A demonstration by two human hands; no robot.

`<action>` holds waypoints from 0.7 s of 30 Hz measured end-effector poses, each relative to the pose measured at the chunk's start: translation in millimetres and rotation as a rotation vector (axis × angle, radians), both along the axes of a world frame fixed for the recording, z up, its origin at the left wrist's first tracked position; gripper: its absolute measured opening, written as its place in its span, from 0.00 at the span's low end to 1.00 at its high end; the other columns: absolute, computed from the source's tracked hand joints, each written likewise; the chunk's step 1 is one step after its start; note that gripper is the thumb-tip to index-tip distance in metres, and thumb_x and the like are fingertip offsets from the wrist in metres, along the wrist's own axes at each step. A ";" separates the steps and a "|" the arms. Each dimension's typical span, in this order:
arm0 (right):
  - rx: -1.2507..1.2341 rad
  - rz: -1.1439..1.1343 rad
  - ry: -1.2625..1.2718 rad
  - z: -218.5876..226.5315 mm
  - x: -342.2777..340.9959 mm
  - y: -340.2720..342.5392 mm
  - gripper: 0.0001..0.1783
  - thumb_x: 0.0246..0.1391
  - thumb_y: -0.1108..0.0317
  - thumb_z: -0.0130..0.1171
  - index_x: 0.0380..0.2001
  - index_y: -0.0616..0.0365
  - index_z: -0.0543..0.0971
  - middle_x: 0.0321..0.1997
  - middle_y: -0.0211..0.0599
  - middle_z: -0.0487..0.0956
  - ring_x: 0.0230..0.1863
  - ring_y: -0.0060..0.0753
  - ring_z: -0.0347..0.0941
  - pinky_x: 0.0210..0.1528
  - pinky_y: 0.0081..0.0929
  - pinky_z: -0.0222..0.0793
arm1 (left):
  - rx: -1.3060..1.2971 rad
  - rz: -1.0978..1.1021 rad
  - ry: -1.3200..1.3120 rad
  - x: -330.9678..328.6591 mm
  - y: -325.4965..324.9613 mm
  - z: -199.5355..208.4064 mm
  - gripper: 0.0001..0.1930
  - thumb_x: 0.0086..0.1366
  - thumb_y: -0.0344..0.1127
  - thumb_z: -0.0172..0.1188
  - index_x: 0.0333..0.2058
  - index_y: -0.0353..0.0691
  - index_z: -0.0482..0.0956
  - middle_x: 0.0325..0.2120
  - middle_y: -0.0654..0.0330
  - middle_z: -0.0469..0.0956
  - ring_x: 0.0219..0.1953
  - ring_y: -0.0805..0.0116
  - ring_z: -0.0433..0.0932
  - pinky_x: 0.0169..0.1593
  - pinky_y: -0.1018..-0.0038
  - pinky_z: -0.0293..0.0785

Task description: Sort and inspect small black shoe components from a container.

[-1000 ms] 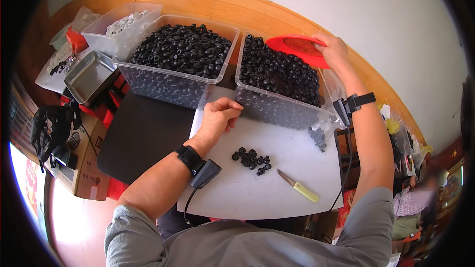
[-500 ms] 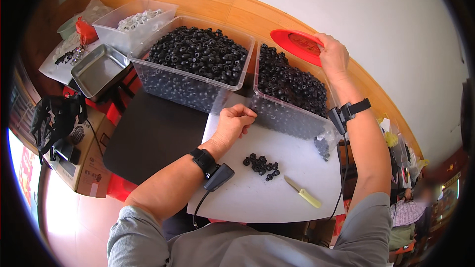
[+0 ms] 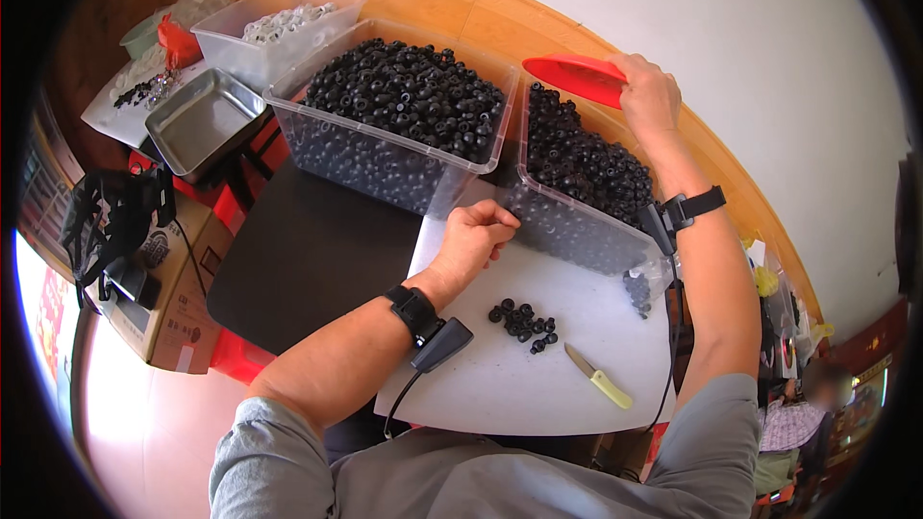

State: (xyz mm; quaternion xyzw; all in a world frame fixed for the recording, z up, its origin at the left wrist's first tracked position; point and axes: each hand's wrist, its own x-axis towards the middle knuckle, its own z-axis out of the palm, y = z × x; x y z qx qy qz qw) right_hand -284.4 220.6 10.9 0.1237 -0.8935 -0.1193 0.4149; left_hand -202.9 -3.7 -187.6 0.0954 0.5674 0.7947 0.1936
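Observation:
A red plate (image 3: 577,82) is tilted above the right clear plastic bin (image 3: 581,204). My right hand (image 3: 649,96) grips the plate by its right edge. The bin is piled with small black ring-like parts (image 3: 586,159). Close to the bin's front wall, my left hand (image 3: 476,235) has its thumb and fingers pinched together. What they hold, if anything, is hidden. On the white tabletop (image 3: 461,384) lie a small heap of black parts (image 3: 522,320) and a knife (image 3: 598,377) with a pale yellow-green handle.
A second clear bin (image 3: 380,130), heaped with black parts, stands at the left over a black board (image 3: 288,269). Farther left are a metal tray (image 3: 207,125), a bin of white parts (image 3: 231,53) and a cardboard box (image 3: 183,317). A person (image 3: 798,423) shows at the far right.
The red plate has tipped, and its inner face no longer shows. My left hand keeps its pinch by the bin. The whole view has shifted slightly.

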 end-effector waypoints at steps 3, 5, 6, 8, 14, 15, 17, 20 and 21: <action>-0.009 0.008 -0.032 1.8 2.0 0.3 0.17 0.54 0.76 0.49 0.40 0.46 0.83 0.41 0.31 0.84 0.42 0.41 0.79 0.43 0.42 0.67 | 0.008 -0.004 0.008 0.0 0.8 -0.9 0.03 0.59 0.28 0.61 0.32 0.39 0.81 0.21 0.66 0.76 0.20 0.78 0.73 0.21 0.81 0.65; 0.019 0.001 -0.014 0.5 0.4 3.1 0.18 0.52 0.77 0.51 0.41 0.47 0.83 0.40 0.34 0.84 0.41 0.44 0.79 0.43 0.42 0.70 | 0.011 -0.004 0.008 -1.9 0.3 -1.9 0.03 0.59 0.28 0.61 0.32 0.39 0.81 0.21 0.66 0.76 0.20 0.78 0.73 0.21 0.81 0.65; 0.046 -0.005 0.002 0.3 -0.1 4.7 0.19 0.50 0.78 0.52 0.43 0.47 0.83 0.39 0.36 0.83 0.40 0.47 0.79 0.43 0.42 0.73 | 0.011 -0.005 0.010 -1.9 1.4 -1.8 0.03 0.59 0.28 0.61 0.32 0.39 0.81 0.21 0.66 0.76 0.20 0.78 0.73 0.21 0.81 0.65; 0.009 -0.021 -0.002 1.8 3.4 2.9 0.19 0.51 0.78 0.52 0.43 0.47 0.83 0.40 0.36 0.83 0.41 0.47 0.79 0.43 0.42 0.73 | -0.005 -0.011 0.020 -0.8 1.7 -1.9 0.03 0.59 0.28 0.61 0.32 0.39 0.81 0.21 0.66 0.76 0.20 0.78 0.73 0.21 0.80 0.65; -0.066 -0.033 -0.005 1.6 5.9 -2.8 0.17 0.53 0.76 0.51 0.42 0.46 0.83 0.42 0.34 0.84 0.41 0.47 0.80 0.43 0.43 0.73 | -0.013 -0.003 0.010 -1.4 -0.3 -1.6 0.03 0.59 0.28 0.61 0.32 0.39 0.81 0.21 0.66 0.76 0.20 0.78 0.73 0.21 0.80 0.66; -0.073 -0.063 -0.037 2.0 5.2 -3.0 0.18 0.53 0.75 0.52 0.44 0.45 0.83 0.43 0.35 0.83 0.42 0.49 0.79 0.44 0.43 0.74 | -0.013 -0.004 0.010 -1.3 0.1 -1.9 0.03 0.59 0.28 0.61 0.32 0.39 0.81 0.21 0.66 0.76 0.20 0.78 0.73 0.21 0.80 0.66; -0.083 -0.078 -0.056 4.6 0.7 1.9 0.17 0.54 0.75 0.52 0.44 0.45 0.83 0.43 0.35 0.83 0.42 0.49 0.79 0.44 0.43 0.73 | -0.013 -0.009 0.012 -0.7 1.6 -1.0 0.03 0.59 0.28 0.61 0.32 0.39 0.81 0.21 0.66 0.76 0.21 0.78 0.74 0.21 0.80 0.66; -0.122 -0.056 -0.131 10.9 -0.5 -3.4 0.18 0.52 0.75 0.50 0.42 0.48 0.84 0.42 0.39 0.84 0.42 0.51 0.79 0.43 0.43 0.73 | -0.023 -0.010 0.018 0.3 1.9 0.4 0.03 0.59 0.28 0.61 0.32 0.39 0.81 0.21 0.66 0.76 0.21 0.78 0.74 0.21 0.80 0.66; -0.149 -0.021 -0.187 13.6 0.5 -6.9 0.18 0.49 0.77 0.50 0.40 0.50 0.84 0.40 0.42 0.84 0.41 0.51 0.79 0.42 0.44 0.73 | -0.024 -0.010 0.017 0.0 1.5 0.5 0.03 0.59 0.28 0.61 0.32 0.39 0.81 0.21 0.66 0.76 0.21 0.78 0.74 0.21 0.80 0.66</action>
